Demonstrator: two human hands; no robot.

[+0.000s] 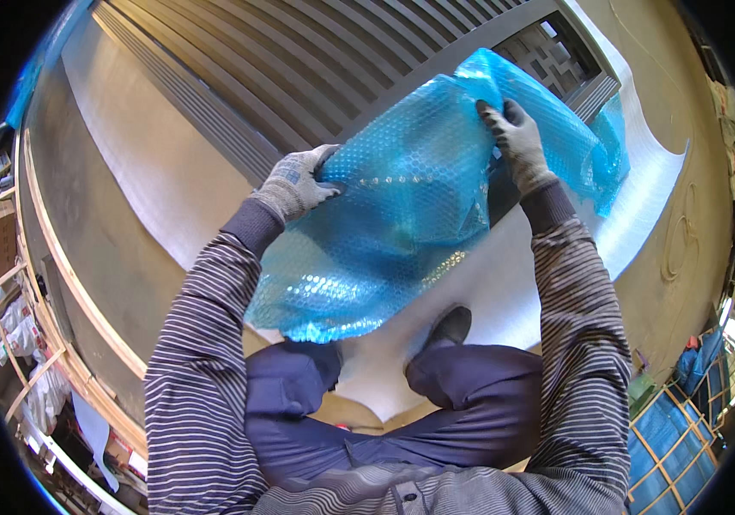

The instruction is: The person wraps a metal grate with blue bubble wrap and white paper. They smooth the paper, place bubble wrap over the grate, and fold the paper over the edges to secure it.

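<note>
Both gloved hands gripped a sheet of blue bubble wrap [402, 206] held up over the end of a dark slatted panel [299, 69]. The left hand [294, 184] had its fingers curled shut on the wrap's near-left edge, thumb pressed against the film. The right hand [513, 142] pinched the far upper edge, fingers folded over the top of it.

The wrap lay draped across the panel's corner, covering one end; a lattice section [547, 56] of the panel showed bare just beyond the right hand, and the long run of slats toward the upper left was uncovered. The wrap's lower part hung loose and crumpled toward the knees, not tucked or fastened as far as could be seen. By that, the covering looked early: one end cloaked, most of the panel left.

Under the panel lay a white foam sheet [178, 180], spread over the floor. One shoe [449, 326] rested on it.
</note>
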